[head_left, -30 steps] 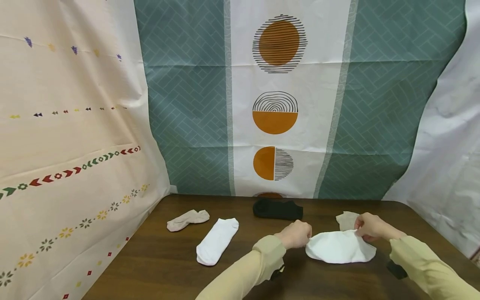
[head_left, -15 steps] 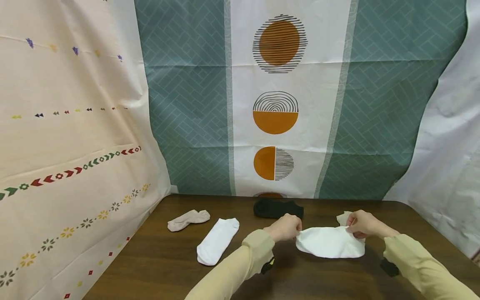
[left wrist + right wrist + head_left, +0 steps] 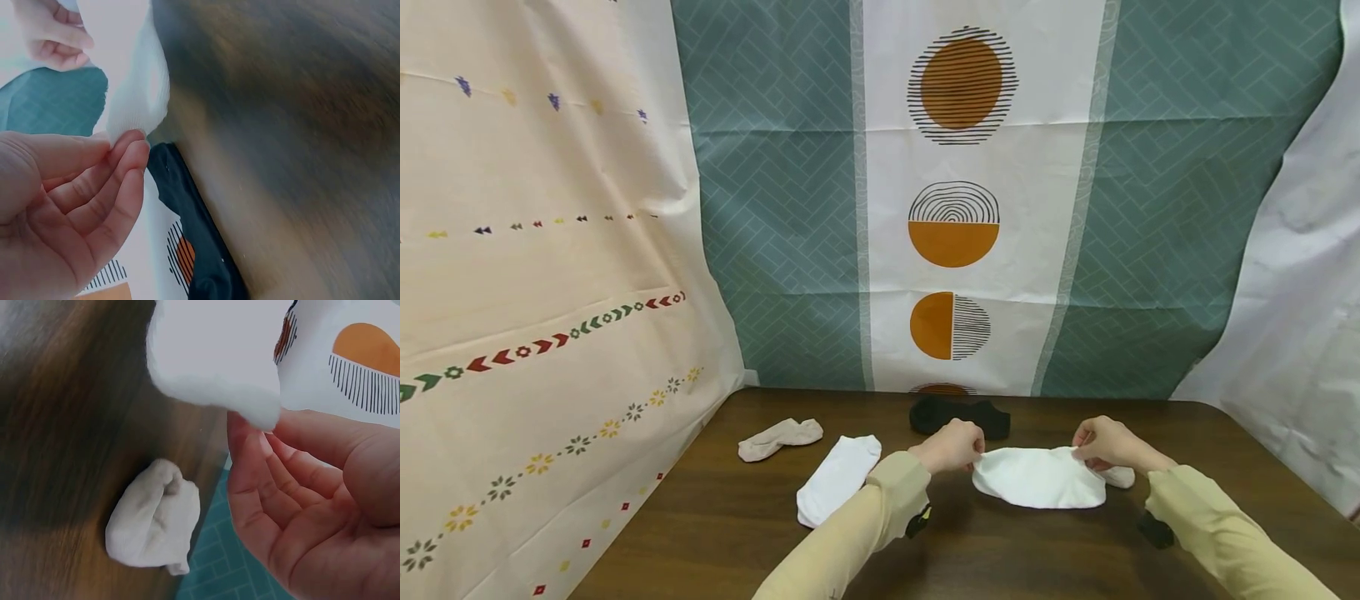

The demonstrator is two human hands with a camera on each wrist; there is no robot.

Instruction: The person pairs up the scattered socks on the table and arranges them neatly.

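Observation:
A white sock (image 3: 1039, 478) is stretched sideways between both hands, held up over the brown table. My left hand (image 3: 951, 447) pinches its left end between thumb and fingertips, as the left wrist view also shows. Its right end is pinched by my right hand (image 3: 1108, 443), thumb against fingers, at the sock's upper corner (image 3: 265, 412). Behind and below the right hand lies a crumpled beige sock (image 3: 156, 519), partly hidden by that hand in the head view. A black sock (image 3: 992, 419) lies just beyond the left hand.
On the left of the dark wooden table (image 3: 715, 533) lie another beige sock (image 3: 780, 438), twisted, and a flat white sock (image 3: 838, 479), partly behind the left sleeve. A patterned curtain (image 3: 775, 208) hangs along the table's back edge, and a cream cloth (image 3: 550, 333) at the left side.
Both hands have moved left and slightly away with the white sock between them. More of the beige sock behind the right hand has come out on that hand's right side.

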